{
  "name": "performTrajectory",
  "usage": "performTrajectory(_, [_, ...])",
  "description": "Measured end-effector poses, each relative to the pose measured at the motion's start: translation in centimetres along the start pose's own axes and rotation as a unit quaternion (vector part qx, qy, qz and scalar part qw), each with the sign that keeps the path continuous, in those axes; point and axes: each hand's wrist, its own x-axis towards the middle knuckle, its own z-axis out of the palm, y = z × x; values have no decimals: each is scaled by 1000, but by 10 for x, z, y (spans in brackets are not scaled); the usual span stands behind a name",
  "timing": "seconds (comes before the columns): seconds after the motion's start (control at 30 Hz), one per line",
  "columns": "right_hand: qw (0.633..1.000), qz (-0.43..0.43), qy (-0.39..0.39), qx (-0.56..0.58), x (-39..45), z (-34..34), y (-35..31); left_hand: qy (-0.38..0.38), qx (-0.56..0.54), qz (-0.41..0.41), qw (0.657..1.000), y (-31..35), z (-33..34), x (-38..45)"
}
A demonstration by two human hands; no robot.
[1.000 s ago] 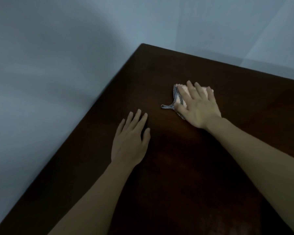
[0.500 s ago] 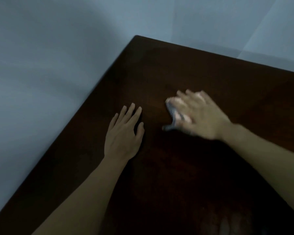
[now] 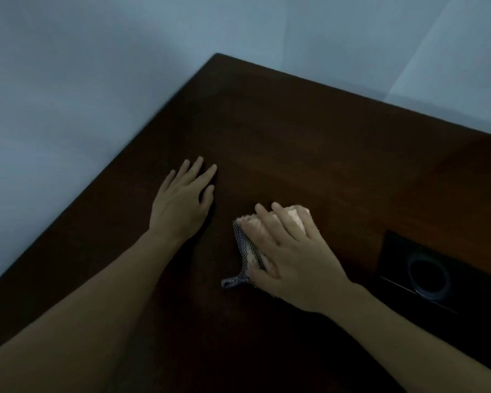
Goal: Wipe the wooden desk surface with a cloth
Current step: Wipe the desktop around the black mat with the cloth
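A dark brown wooden desk (image 3: 309, 131) fills most of the view. My right hand (image 3: 292, 256) lies flat on a small pale cloth (image 3: 251, 245) with a dark checked border and presses it onto the desk; a checked loop sticks out at its near left corner. Most of the cloth is hidden under the palm and fingers. My left hand (image 3: 182, 202) rests flat on the bare desk to the left of the cloth, fingers straight, holding nothing.
A black rectangular cable port with a round hole (image 3: 428, 273) is set into the desk just right of my right wrist. Pale blue walls (image 3: 82, 80) meet the desk's left and far edges, forming a corner at the top.
My right hand has slid the cloth across the desk toward me, from the far part to beside my left hand. The view shifted and the cable port came into sight.
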Motion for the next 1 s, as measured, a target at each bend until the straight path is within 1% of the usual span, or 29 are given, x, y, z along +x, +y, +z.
performTrajectory(0.03, [1000,-22,-13,-7,0,-3,10,0,-9,-4,1000,4,-1,-1])
performTrajectory(0.1, [999,-23,-40,-14,12,-13,35,-2,-50,-7,999,17,-2,-3])
performTrajectory(0.2, [999,47,-18,-8,46,-29,85,-24,-105,-11,994,47,3,-5])
performTrajectory(0.23, [997,77,-5,-9,57,-32,100,-30,-93,-16,995,54,8,-6])
performTrajectory(0.3, [991,135,16,-10,74,-33,117,-18,-41,-22,999,61,17,-7])
performTrajectory(0.37, [984,173,29,-11,85,-31,115,-2,-11,-27,1000,62,21,-7])
performTrajectory(0.43, [982,186,22,3,77,-30,99,-14,-6,-26,1000,62,20,-7])
performTrajectory(0.5, [986,163,9,19,53,-26,78,-16,-3,-26,1000,62,19,-6])
performTrajectory(0.57, [993,108,6,38,14,-17,57,-12,-7,-27,1000,64,17,-6])
performTrajectory(0.63, [998,48,14,30,-24,-6,46,-9,-6,-30,999,64,18,-9])
performTrajectory(0.7, [1000,18,-14,16,-39,-1,53,-9,-3,-31,999,64,18,-8])
performTrajectory(0.77, [999,17,-30,7,-31,-9,71,-6,-4,-30,1000,65,17,-8])
performTrajectory(0.87, [995,95,-26,10,14,-27,109,-8,-3,-29,1000,65,17,-7])
performTrajectory(0.93, [989,145,6,10,48,-34,135,-5,-3,-30,1000,64,17,-8])
performTrajectory(1.0, [982,188,30,10,78,-35,146,-2,-4,-32,999,64,17,-8])
